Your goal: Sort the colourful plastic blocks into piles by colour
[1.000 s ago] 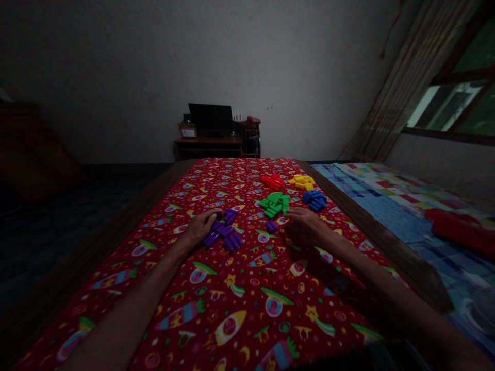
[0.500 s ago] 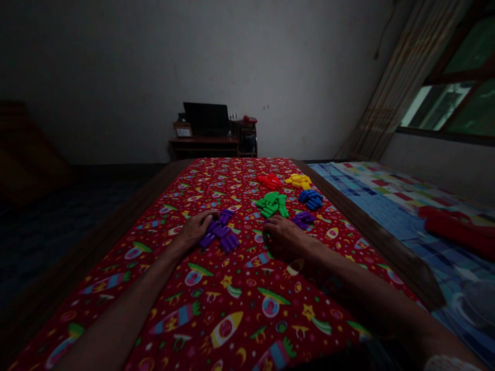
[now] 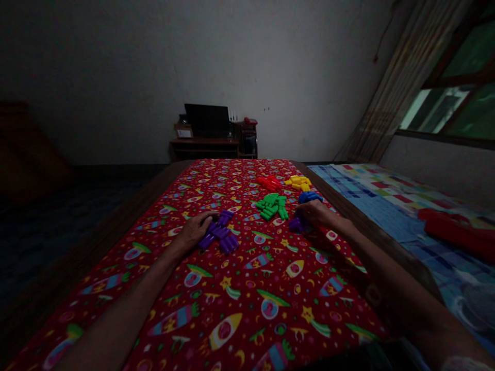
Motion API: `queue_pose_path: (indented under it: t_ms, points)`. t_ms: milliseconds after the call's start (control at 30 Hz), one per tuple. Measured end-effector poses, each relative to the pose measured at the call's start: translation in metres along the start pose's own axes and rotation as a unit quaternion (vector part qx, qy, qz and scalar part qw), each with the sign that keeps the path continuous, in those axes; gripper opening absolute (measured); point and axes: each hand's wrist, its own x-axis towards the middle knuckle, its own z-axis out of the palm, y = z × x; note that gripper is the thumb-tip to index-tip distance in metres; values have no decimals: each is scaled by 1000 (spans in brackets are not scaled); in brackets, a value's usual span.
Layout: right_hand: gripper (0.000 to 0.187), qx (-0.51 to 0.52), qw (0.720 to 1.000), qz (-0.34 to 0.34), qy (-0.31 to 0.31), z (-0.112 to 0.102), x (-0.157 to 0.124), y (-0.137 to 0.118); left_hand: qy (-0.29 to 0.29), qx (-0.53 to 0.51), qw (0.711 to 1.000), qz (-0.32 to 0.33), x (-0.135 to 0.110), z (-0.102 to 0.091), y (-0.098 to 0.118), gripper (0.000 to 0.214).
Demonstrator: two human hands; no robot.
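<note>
My left hand (image 3: pixel 196 230) rests on the patterned red cloth (image 3: pixel 232 281), against the left side of a group of purple plastic pieces (image 3: pixel 221 232). Its thumb stands apart from the curved fingers, whose tips are partly hidden. Over on the right, my right hand (image 3: pixel 316 212) reaches down over a smaller purple pile (image 3: pixel 297 223), fingers bent and close together. Whatever lies between those fingertips is hidden. Just beyond that hand sit blue pieces (image 3: pixel 309 197), partly covered by it. Green pieces (image 3: pixel 271 206) form a heap to its left.
Farther back lie red pieces (image 3: pixel 269 182) and yellow pieces (image 3: pixel 298 182). A desk with a dark monitor (image 3: pixel 208 119) stands by the wall. To the right is a bed surface with a checked cover (image 3: pixel 371 193) and a red item (image 3: pixel 460 234) on it.
My right hand has moved right and away from me, from beside the green heap to over the smaller purple pile. My left hand has stayed in place.
</note>
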Motion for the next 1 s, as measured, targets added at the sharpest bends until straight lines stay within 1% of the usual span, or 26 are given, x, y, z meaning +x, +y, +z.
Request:
queue_pose_path:
  t_ms: [67,100,167,200,267,333,400,500,567,633,700,767,833,900,1000]
  points:
    - [39,12,1000,3,-23,-1,-3,-2,-2,-2,1000,1,0,0,0,49]
    - [45,19,1000,13,-20,-3,-4,-3,-3,-2,1000,2,0,0,-1,49]
    - [55,25,999,36,15,-7,-5,-7,-2,1,1000,2,0,0,-2,48]
    - [56,25,998,46,31,-9,-4,-11,0,2,1000,1,0,1,-3,48]
    - [53,29,997,50,51,-10,2,-21,3,5,1000,-2,1,1,-4,47]
    - [43,40,997,26,59,-5,13,-38,2,4,1000,-4,1,1,-5,47]
    - [34,48,998,-19,46,9,28,-62,0,1,1000,-2,1,2,-5,47]
    - [28,47,994,-98,0,46,53,-105,0,1,1000,1,1,2,-4,46]
    - [30,59,988,-143,15,74,69,-132,0,2,1000,2,0,2,-5,44]
    - [39,58,986,-149,40,100,84,-153,0,8,1000,2,0,1,-5,44]
    - [44,50,989,-137,40,118,97,-165,3,15,1000,5,1,1,-7,45]
    - [40,43,990,-128,28,126,108,-170,12,18,1000,9,1,1,-8,48]
    - [34,45,990,-131,23,126,116,-169,19,14,1000,9,1,1,-10,52]
    - [28,46,991,-127,12,120,122,-164,15,-4,1000,10,1,3,-12,54]
    - [20,47,993,-95,-42,109,125,-156,0,-37,999,15,1,5,-13,52]
